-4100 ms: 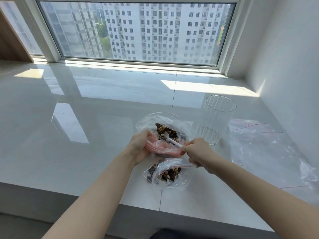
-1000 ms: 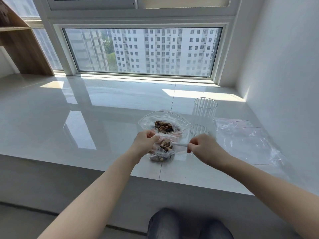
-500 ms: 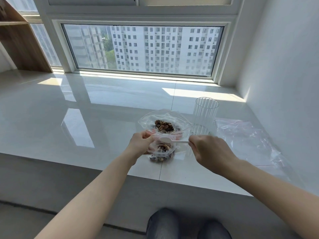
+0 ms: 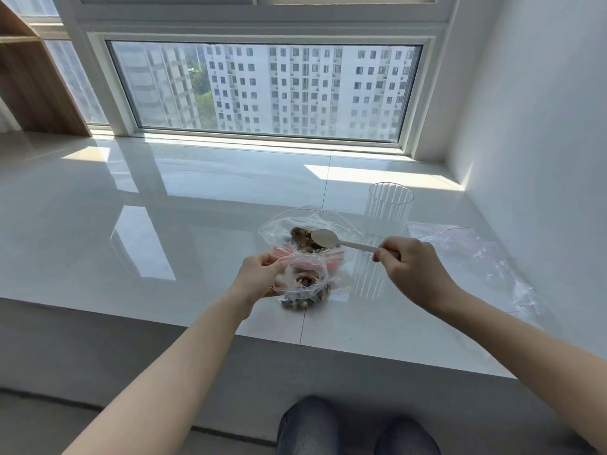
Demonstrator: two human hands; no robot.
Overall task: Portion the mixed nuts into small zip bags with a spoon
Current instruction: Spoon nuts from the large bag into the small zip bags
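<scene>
A large clear zip bag [image 4: 341, 221] lies open on the white sill, with mixed nuts [image 4: 301, 238] inside. In front of it a small zip bag [image 4: 303, 284] holds some nuts. My left hand [image 4: 259, 277] pinches the small bag's rim at its left side and holds its mouth open. My right hand [image 4: 410, 267] grips the handle of a white plastic spoon [image 4: 328, 239]. The spoon's bowl hovers over the nuts in the large bag and looks empty.
A ribbed clear plastic cup [image 4: 389, 208] stands just right of the large bag. Several empty zip bags [image 4: 473, 257] lie flat at the right, near the white wall [image 4: 542, 142]. The sill's front edge [image 4: 361, 353] runs just under my forearms. A wooden shelf [image 4: 29, 77] stands at far left.
My right hand has carried the spoon from the small bag's mouth back and up over the nuts in the large bag. My left hand keeps its hold on the small bag.
</scene>
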